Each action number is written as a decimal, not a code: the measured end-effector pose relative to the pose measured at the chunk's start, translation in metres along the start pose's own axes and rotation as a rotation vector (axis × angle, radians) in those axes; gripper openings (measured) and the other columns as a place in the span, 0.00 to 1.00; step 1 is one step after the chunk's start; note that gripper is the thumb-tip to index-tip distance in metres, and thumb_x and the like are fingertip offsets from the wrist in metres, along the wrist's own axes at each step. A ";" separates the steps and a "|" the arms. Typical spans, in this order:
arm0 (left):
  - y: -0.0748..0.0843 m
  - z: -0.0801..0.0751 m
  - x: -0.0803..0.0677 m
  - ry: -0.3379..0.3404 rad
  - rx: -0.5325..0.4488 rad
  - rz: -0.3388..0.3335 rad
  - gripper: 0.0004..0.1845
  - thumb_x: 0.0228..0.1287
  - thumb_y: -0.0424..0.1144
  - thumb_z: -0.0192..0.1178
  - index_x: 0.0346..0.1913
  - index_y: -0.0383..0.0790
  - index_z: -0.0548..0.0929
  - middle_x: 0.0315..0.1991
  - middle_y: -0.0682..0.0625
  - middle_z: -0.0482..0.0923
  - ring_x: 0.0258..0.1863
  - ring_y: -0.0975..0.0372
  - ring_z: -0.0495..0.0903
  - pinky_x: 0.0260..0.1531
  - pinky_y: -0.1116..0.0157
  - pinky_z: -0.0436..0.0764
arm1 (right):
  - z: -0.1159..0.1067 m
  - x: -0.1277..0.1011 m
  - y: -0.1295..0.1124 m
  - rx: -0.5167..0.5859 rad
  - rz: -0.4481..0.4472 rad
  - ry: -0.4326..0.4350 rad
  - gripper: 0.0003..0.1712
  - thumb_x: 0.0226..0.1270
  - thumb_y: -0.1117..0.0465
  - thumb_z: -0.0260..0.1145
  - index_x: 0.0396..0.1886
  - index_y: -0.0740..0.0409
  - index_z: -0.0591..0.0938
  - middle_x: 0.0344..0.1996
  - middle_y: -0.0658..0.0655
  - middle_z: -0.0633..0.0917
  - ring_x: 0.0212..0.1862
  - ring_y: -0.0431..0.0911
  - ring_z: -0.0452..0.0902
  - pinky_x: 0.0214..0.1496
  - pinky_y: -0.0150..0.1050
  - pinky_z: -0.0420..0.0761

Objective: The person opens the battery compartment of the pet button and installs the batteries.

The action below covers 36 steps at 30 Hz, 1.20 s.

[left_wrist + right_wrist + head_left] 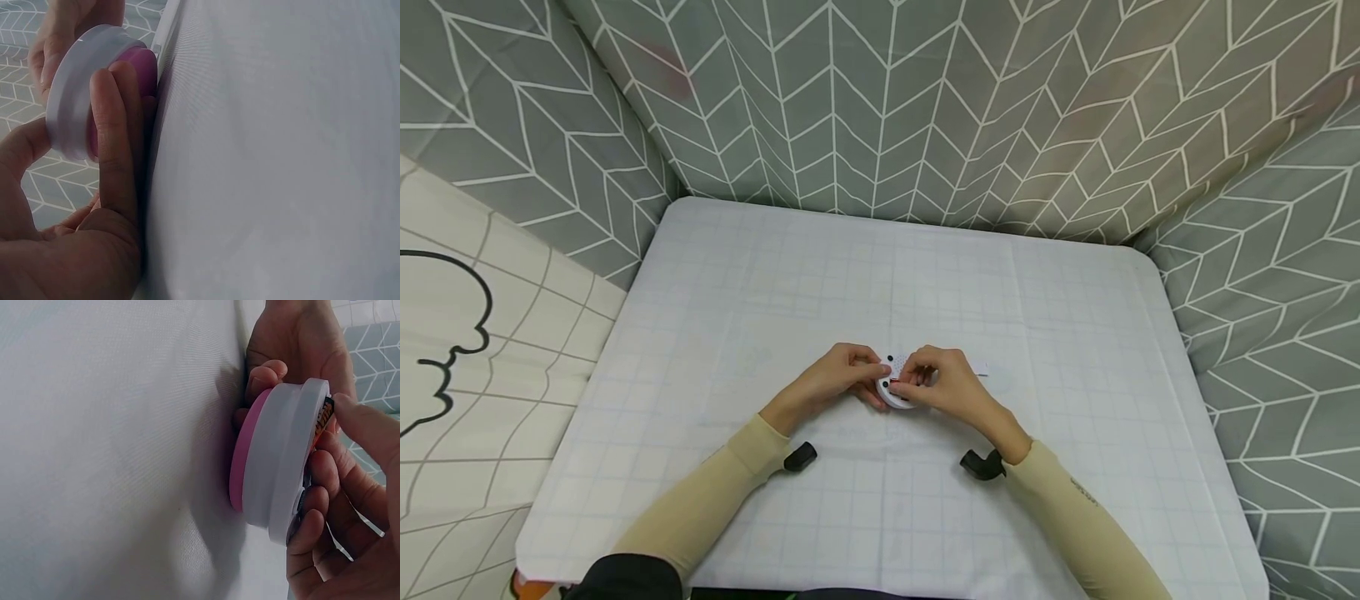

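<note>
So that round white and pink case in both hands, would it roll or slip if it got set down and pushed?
The round case looks like rigid plastic, so probably stiff. Its smooth white rim could be slippery; the left hand and right hand both pinch it. Flat on the table it likely slides; on edge it may roll.

- Left hand point(81, 206) gripping a round white case point(78, 94), thumb on one side, fingers point(112, 144) curled over the other.
- Pink base point(140, 69) (mostly hidden by fingers) close against the white tablecloth point(281, 156).
- Another hand point(69, 25) touching the case from above.
</note>
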<state>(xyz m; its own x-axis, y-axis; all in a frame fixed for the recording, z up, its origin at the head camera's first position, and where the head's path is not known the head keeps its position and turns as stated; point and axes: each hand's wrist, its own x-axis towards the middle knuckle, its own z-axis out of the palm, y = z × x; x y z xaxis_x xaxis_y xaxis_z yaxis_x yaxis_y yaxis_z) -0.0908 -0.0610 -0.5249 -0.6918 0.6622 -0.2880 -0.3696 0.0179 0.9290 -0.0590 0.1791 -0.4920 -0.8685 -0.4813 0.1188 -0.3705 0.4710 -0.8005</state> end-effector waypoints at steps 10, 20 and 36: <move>-0.001 0.000 0.001 0.004 -0.001 -0.003 0.11 0.76 0.36 0.64 0.46 0.27 0.81 0.33 0.36 0.90 0.30 0.49 0.92 0.41 0.55 0.92 | 0.000 0.002 -0.001 0.003 0.031 -0.031 0.10 0.59 0.56 0.83 0.30 0.47 0.87 0.28 0.45 0.85 0.32 0.40 0.78 0.35 0.33 0.81; 0.000 0.000 0.001 0.004 0.006 -0.003 0.12 0.76 0.36 0.64 0.47 0.26 0.81 0.34 0.35 0.90 0.30 0.48 0.92 0.40 0.55 0.92 | -0.002 0.004 0.001 0.006 0.059 -0.042 0.10 0.61 0.58 0.82 0.29 0.47 0.86 0.26 0.45 0.83 0.30 0.40 0.76 0.32 0.31 0.77; 0.000 0.002 0.002 0.031 -0.022 -0.034 0.12 0.76 0.35 0.63 0.48 0.25 0.81 0.34 0.36 0.90 0.29 0.50 0.91 0.38 0.56 0.92 | -0.019 -0.011 0.010 -0.031 0.016 0.026 0.05 0.66 0.60 0.79 0.34 0.48 0.88 0.30 0.44 0.86 0.34 0.39 0.80 0.39 0.35 0.85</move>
<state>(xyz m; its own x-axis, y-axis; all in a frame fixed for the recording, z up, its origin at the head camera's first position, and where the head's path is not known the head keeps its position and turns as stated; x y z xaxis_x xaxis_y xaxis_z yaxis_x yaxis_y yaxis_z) -0.0913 -0.0583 -0.5247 -0.6973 0.6379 -0.3270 -0.4070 0.0233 0.9131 -0.0592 0.2031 -0.4903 -0.8826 -0.4541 0.1218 -0.3660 0.5011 -0.7842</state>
